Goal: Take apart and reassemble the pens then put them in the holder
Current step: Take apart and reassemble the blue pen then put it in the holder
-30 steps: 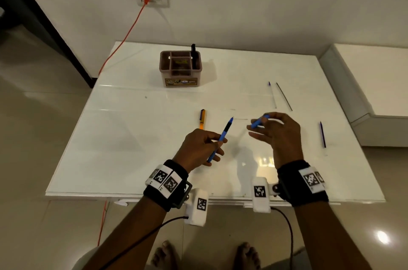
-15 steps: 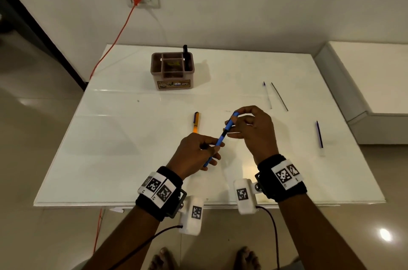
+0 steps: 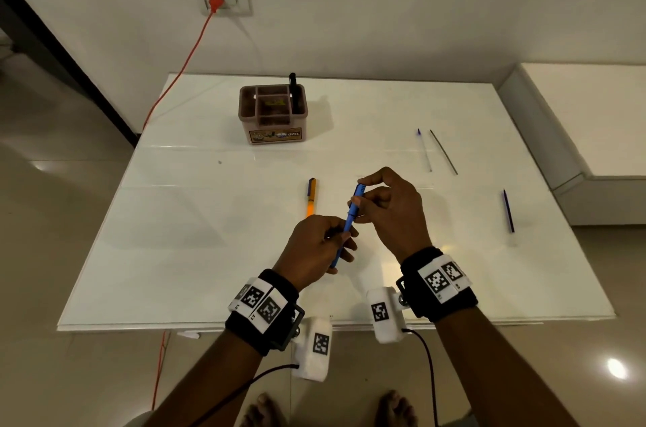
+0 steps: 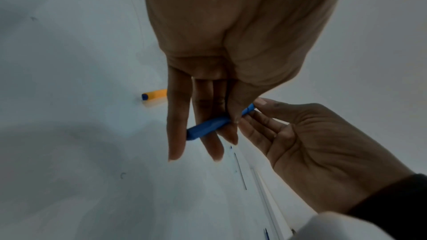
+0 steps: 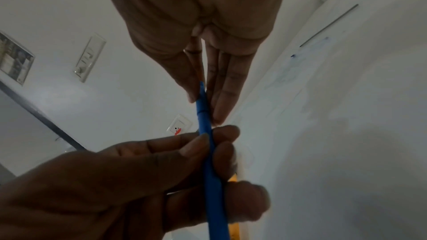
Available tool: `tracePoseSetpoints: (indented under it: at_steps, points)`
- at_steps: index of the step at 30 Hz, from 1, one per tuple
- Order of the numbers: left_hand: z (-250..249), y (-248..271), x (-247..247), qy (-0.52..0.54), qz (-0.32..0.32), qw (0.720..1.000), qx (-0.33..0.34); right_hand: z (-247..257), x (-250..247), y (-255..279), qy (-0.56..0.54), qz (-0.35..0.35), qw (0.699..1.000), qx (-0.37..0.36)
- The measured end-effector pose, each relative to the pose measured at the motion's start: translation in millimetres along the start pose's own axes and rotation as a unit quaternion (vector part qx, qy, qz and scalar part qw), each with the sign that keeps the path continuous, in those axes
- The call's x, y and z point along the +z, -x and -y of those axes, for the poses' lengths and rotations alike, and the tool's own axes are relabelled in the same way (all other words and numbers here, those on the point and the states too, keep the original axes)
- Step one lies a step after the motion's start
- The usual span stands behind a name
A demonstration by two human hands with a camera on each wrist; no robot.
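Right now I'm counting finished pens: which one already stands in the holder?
The black pen, upright in the holder; the orange pen lies flat.

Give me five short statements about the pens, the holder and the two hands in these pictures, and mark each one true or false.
1. Both hands hold the blue pen. True: the left hand grips its lower part and the right hand pinches its upper end.
2. The brown pen holder has no pen in it. False: a black pen stands in its right compartment.
3. The orange pen lies on the white table. True.
4. The blue pen lies flat on the table. False: it is held above the table.
5. The orange pen is in the holder. False: it lies on the table near the hands.
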State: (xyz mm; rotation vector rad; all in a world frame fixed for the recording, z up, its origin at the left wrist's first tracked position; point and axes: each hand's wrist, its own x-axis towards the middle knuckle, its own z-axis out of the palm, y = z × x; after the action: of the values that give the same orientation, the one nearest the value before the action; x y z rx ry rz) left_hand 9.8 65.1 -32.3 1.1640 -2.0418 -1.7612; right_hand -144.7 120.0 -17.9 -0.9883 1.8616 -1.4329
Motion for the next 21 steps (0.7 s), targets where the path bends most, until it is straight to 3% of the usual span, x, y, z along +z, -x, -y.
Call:
tracePoseSetpoints:
  at_steps: [10, 21]
  points:
    - [-3.4, 0.8, 2.6, 0.035, 0.017, 0.999, -0.035, -3.6, 0.0, -6.3, 0.006, 0.010, 0.999, 0.036]
    - [0.9, 0.2, -1.9, 0.052, -0.025, 0.996, -0.061, -15.8, 16.8, -12.5, 0.013, 0.040, 0.991, 0.131]
